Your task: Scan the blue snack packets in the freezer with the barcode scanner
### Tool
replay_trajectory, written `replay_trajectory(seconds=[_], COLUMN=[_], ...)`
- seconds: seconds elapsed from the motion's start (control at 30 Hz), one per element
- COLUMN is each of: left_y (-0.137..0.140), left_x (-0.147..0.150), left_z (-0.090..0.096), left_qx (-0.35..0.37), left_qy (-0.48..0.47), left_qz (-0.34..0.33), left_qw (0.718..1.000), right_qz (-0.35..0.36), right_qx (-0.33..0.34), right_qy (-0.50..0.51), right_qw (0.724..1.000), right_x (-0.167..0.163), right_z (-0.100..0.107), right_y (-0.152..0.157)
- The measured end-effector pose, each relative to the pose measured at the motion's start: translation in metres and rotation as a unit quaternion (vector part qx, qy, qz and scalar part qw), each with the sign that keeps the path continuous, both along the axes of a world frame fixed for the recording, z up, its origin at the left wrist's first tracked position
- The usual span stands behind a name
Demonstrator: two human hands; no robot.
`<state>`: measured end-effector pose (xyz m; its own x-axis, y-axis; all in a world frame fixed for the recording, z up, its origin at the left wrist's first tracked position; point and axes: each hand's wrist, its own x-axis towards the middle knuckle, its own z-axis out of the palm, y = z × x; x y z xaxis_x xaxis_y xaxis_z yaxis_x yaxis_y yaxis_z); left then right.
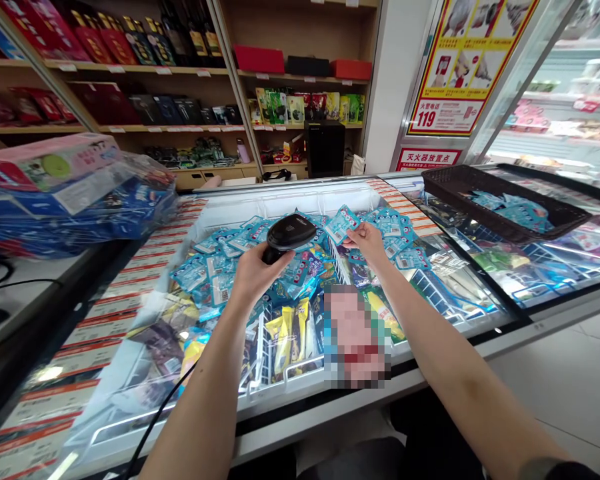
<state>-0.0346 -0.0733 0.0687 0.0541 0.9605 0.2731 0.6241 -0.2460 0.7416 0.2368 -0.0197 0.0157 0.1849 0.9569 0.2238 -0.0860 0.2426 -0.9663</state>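
My left hand (257, 270) is wrapped round the handle of a black barcode scanner (291, 231), its head pointing to the right. Between the fingers of my right hand (366, 241) is a light-blue packet (341, 224) with a barcode label, tilted up a little right of the scanner. Many more such blue packets (220, 277) lie spread below and around both hands, on the glass top of a chest freezer (300, 403). The scanner's black cable (161, 408) runs down beside my left forearm.
A dark brown basket (460, 179) holding blue packets rests on the freezer's right part. Plastic-wrapped boxes (65, 207) are stacked at the left. Yellow ice-cream packs (285, 337) show through the glass. Behind stand shelves (300, 80) of goods and a black box-like unit (325, 148).
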Motion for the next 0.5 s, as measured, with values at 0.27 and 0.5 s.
replay_trajectory(seconds=[0.27, 0.5], left_y=[-0.0032, -0.003], left_x=[0.0049, 0.0036], left_z=[0.0011, 0.0], left_qx=[-0.04, -0.04], left_qy=[0.013, 0.027], left_qz=[-0.065, -0.076], left_qw=[0.997, 0.996], right_qz=[-0.011, 0.021], right_qx=[-0.003, 0.022], right_qy=[-0.019, -0.002], right_qw=[1.0, 1.0], right_x=[0.0005, -0.0012], right_z=[0.0013, -0.0046], right_y=[-0.0009, 0.0036])
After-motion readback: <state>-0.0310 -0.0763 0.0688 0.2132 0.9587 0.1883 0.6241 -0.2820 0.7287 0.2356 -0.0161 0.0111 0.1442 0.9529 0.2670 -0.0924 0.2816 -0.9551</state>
